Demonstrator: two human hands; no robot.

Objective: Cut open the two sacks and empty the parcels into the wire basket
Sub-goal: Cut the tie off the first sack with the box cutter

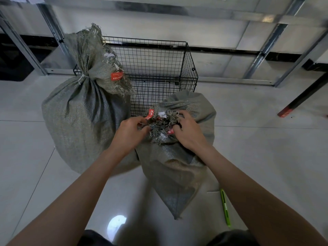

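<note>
Two grey-green woven sacks stand on the floor in front of a black wire basket [188, 68]. The left sack [83, 118] is upright, its neck tied with white string and carrying a red tag. The right sack [177, 166] leans toward me, its frayed mouth bunched with red tags. My left hand [130, 131] grips the left side of that frayed mouth. My right hand [188, 130] grips its right side, fingers curled into the fabric. No parcels are visible. A green utility knife [225, 208] lies on the floor by my right forearm.
Metal shelving legs [262, 48] run along the wall behind the basket. A dark table leg with a red foot [300, 98] slants at the right. Pale tiled floor [266, 139] surrounds the sacks.
</note>
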